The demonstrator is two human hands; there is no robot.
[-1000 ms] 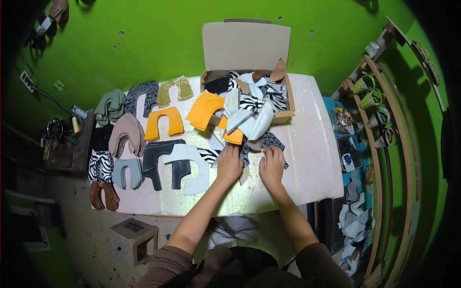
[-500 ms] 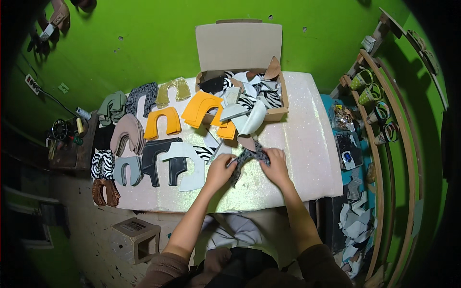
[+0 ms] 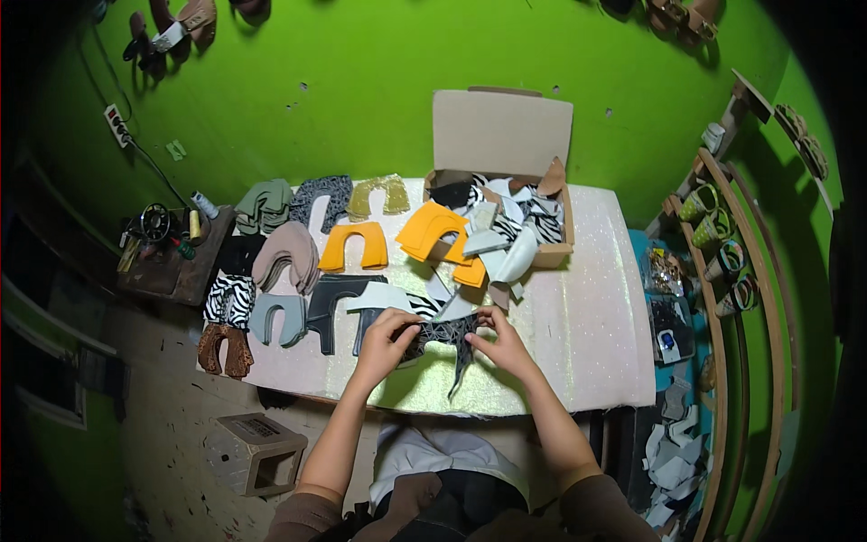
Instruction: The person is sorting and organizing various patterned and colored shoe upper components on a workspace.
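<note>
Grey-and-black patterned piece (image 3: 441,331) of thin material: held up in both hands over the bench (image 3: 596,325), on the person's side of the cardboard box (image 3: 553,260). Left hand (image 3: 384,341): closed narrow, thumb and fingers pinching the left part of the piece. Right hand (image 3: 499,343): likewise narrow, gripping the right part. One pointed strip of the piece hangs down near the right hand; whether its tip touches the bench cannot be told.

Box: lid raised at the rear, interior heaped with mixed offcuts (image 3: 542,221) in zebra print, white, black and brown. Flat orange pieces (image 3: 432,230) overlap at the box's front left corner; a white curved piece (image 3: 517,257) lies across its front edge.

Left of the box, in order outward: gold arch (image 3: 364,200), dark patterned stack (image 3: 318,194), green stack (image 3: 265,206). Left and somewhat forward of the box: orange arch stack (image 3: 343,246) and pinkish-brown stack (image 3: 278,251). Farther forward left of the box: black pieces (image 3: 327,303), partly covered by a pale piece (image 3: 377,296); then light grey arches (image 3: 264,321), a zebra-print stack (image 3: 228,298) and a brown stack (image 3: 212,350).
</note>
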